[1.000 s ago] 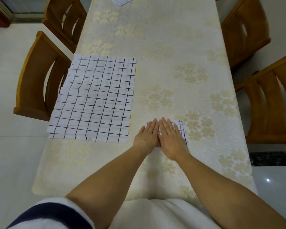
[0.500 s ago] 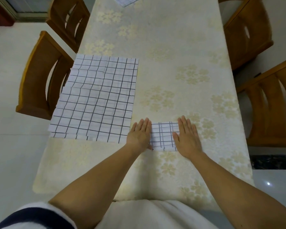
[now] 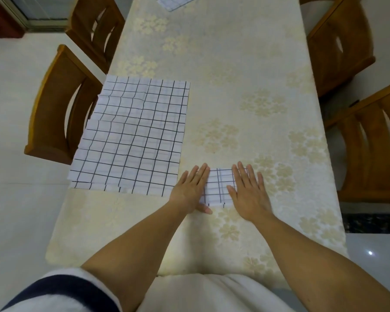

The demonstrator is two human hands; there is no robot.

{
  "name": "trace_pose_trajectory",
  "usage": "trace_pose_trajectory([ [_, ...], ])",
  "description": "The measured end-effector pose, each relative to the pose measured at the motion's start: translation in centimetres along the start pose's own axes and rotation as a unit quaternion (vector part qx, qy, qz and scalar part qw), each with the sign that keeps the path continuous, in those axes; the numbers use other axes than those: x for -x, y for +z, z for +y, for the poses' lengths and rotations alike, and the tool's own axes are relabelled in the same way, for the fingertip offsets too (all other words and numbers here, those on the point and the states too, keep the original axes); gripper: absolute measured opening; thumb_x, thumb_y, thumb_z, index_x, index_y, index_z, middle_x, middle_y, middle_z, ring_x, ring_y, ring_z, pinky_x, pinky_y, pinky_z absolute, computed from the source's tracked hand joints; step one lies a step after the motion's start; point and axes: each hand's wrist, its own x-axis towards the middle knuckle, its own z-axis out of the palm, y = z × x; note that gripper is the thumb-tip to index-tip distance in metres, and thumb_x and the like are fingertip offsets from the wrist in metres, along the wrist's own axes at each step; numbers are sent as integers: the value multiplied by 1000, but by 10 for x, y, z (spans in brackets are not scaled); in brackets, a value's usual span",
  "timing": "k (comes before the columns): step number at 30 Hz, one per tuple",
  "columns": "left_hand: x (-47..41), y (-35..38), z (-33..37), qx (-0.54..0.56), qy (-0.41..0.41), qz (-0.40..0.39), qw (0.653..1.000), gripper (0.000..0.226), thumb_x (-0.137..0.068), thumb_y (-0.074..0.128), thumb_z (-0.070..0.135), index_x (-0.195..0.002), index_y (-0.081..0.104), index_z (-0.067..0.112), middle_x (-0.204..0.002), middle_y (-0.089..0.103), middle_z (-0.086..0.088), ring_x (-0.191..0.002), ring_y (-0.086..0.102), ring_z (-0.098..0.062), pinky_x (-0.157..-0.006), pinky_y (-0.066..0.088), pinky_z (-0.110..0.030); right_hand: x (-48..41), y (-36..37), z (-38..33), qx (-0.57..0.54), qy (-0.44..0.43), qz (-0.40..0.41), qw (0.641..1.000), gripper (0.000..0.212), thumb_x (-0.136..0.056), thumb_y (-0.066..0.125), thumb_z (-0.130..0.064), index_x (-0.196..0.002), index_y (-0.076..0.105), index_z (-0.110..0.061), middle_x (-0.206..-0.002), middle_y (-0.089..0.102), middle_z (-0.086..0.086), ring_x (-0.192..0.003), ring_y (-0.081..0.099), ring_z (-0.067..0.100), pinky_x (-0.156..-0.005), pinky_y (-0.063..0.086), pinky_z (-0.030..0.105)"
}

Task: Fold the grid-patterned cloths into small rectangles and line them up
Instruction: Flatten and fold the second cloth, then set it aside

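Note:
A small folded grid-patterned cloth (image 3: 218,188) lies flat near the table's front edge. My left hand (image 3: 190,189) presses its left side with straight fingers. On the cloth's right side my right hand (image 3: 249,192) lies flat, palm down. Only the middle strip of this cloth shows between the hands. To the left, several unfolded grid-patterned cloths (image 3: 133,136) lie stacked and spread flat, reaching the table's left edge. Another grid-patterned cloth (image 3: 175,1) peeks in at the far end of the table.
The long table (image 3: 245,75) carries a cream floral tablecloth. Two wooden chairs (image 3: 54,109) stand along its left side and two wooden chairs (image 3: 369,143) along its right. A pale tiled floor surrounds everything.
My hands started side by side on the folded cloth, slid apart to its two ends, then drew slightly closer again. The cloth stayed in place.

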Motion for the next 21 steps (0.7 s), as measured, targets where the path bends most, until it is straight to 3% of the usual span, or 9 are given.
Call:
trace_pose_trajectory([
  [5, 6, -2, -1, -22, -34, -23, 999, 148, -64, 64, 84, -151, -33, 13, -161, -35, -1, -151, -26, -24, -125, -4, -49, -1, -4, 11, -8, 12, -21, 1000, 74, -99, -1, -65, -155, -21, -20, -162, -28, -4, -149, -25, 16, -123, -7, 46],
  [7, 3, -14, 0, 20, -28, -37, 999, 143, -66, 62, 83, -156, -24, 12, -165, -25, -2, -154, -17, -26, -126, -1, -49, -6, -10, 10, -60, 22, 10, 998, 75, -101, 14, -63, -159, -1, -17, -167, -9, 0, -153, -9, 18, -124, -1, 44],
  [9, -5, -30, 0, 67, -28, 7, 997, 119, -76, 64, 74, -160, 5, 14, -168, 10, -4, -153, 17, -29, -123, 18, -46, -16, -20, 12, -137, 28, 74, 987, 68, -99, 44, -55, -152, 35, -14, -160, 30, 6, -148, 24, 27, -122, 15, 42],
  [11, -13, -43, 3, 69, -28, 78, 994, 84, -86, 68, 57, -150, 34, 16, -149, 42, -6, -132, 47, -29, -108, 37, -42, -30, -31, 14, -165, 25, 81, 983, 57, -90, 65, -50, -135, 55, -16, -137, 50, 5, -128, 42, 29, -109, 30, 39],
  [14, -24, -51, 12, 44, -43, 83, 995, 75, -83, 78, 45, -140, 40, 13, -133, 48, -10, -121, 48, -30, -99, 42, -40, -50, -51, 15, -158, 48, -9, 986, 54, -79, 75, -54, -118, 55, -23, -122, 55, 1, -115, 43, 25, -96, 34, 37],
  [18, -33, -50, 11, 54, -61, 56, 995, 72, -79, 80, 48, -133, 46, 14, -128, 48, -11, -120, 44, -31, -99, 41, -39, -56, -65, 17, -129, 67, -99, 984, 47, -77, 76, -56, -112, 63, -28, -121, 54, 4, -121, 43, 30, -99, 33, 40],
  [19, -33, -50, 9, 62, -59, 64, 994, 64, -83, 77, 48, -132, 51, 16, -128, 48, -10, -121, 43, -31, -100, 40, -39, -54, -66, 19, -159, 68, -95, 980, 40, -78, 77, -53, -107, 66, -28, -118, 56, 4, -118, 46, 29, -97, 36, 38],
  [21, -27, -51, 3, 124, -55, 89, 987, 45, -91, 70, 45, -126, 60, 19, -122, 51, -8, -116, 47, -30, -94, 43, -37, -47, -70, 21, -285, 72, -76, 953, 26, -79, 81, -41, -91, 68, -23, -99, 65, 2, -98, 60, 26, -78, 47, 32],
])
